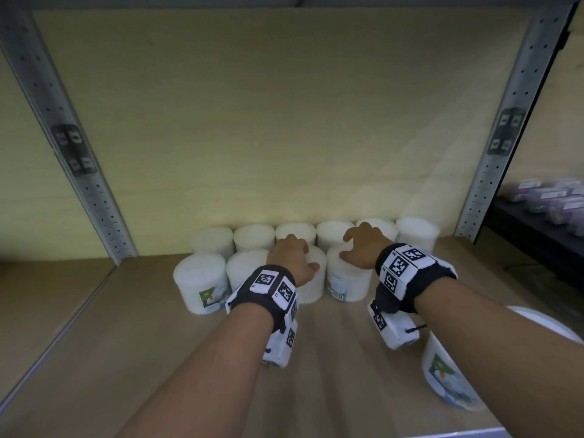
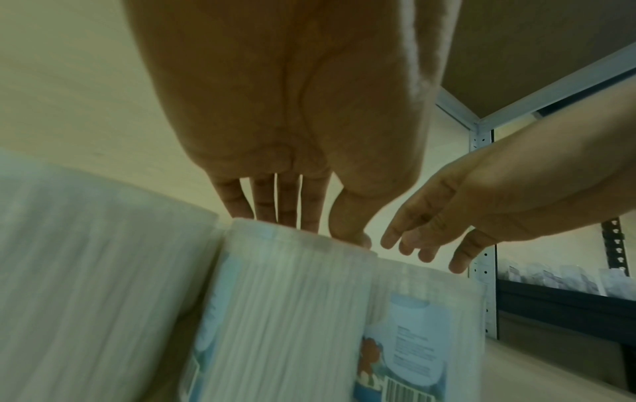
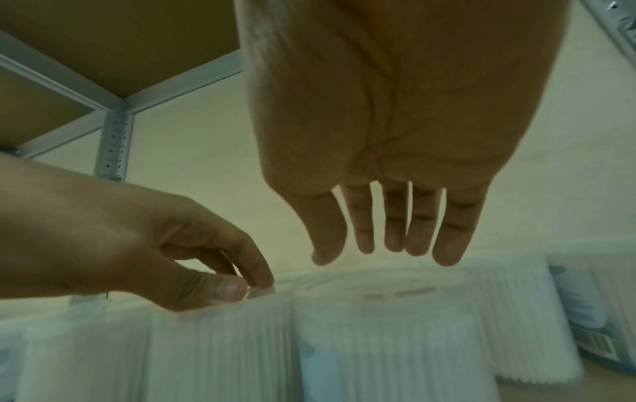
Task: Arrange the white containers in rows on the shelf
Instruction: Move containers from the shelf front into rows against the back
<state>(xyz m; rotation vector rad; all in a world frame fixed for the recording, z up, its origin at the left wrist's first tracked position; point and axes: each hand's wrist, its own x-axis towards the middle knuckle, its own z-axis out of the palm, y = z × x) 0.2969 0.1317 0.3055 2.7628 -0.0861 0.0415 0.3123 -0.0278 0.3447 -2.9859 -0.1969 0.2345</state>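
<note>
The left hand (image 1: 292, 259) covers most of the lid of a white ribbed plastic container (image 1: 311, 279) in the front row, and the print on its label is smeared past reading in the left wrist view. A second white tub with a green and orange label (image 1: 448, 379) near the shelf's front edge stands half hidden behind the right forearm. Purple-capped items (image 1: 550, 197) on the dark neighbouring rack are too blurred to identify.

head: high, looking down into shelf (image 1: 316, 343) | wrists: close under palms | shared: containers (image 1: 347, 276)
</note>
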